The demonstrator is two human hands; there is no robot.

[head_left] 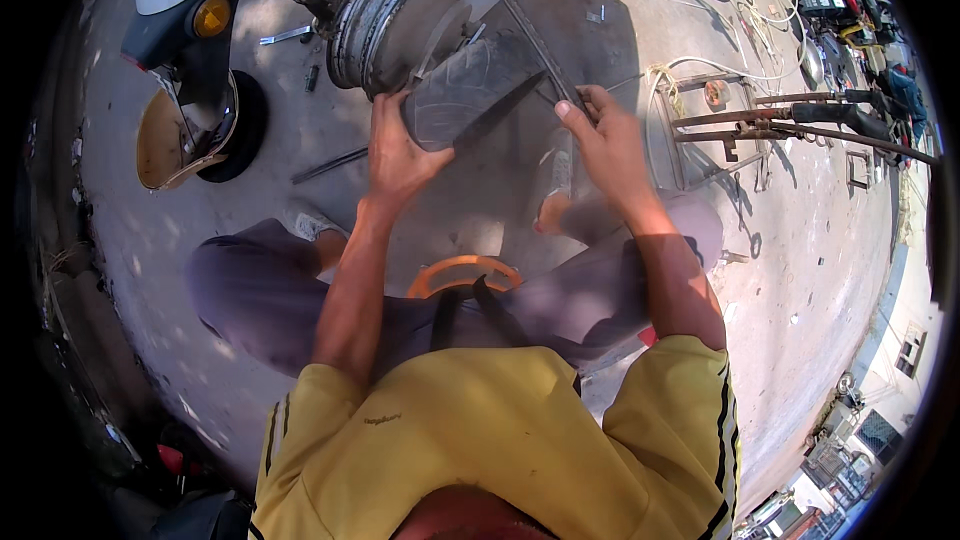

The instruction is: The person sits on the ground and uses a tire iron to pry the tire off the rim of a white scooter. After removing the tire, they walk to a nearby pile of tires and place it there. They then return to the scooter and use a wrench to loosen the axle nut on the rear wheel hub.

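A black tyre [465,90] with worn tread stands in front of me, beside a bare metal wheel rim [360,25] still attached to a scooter. My left hand [398,152] grips the near left edge of the tyre, with the thumb along its tread side. My right hand [608,145] is closed around the near end of a long thin metal bar [525,25], its thumb lying on top. The bar slants away to the upper left, toward the rim. Where its far end meets the wheel, I cannot make out the contact.
The scooter's white and dark body [195,10] stands at the upper left. Below it is a cream bucket-like container [160,145]. A wrench [286,35] and another bar [328,166] lie on the ground. A rusty metal frame [690,130], hose and tools are at right. An orange stool [465,265] sits beneath me.
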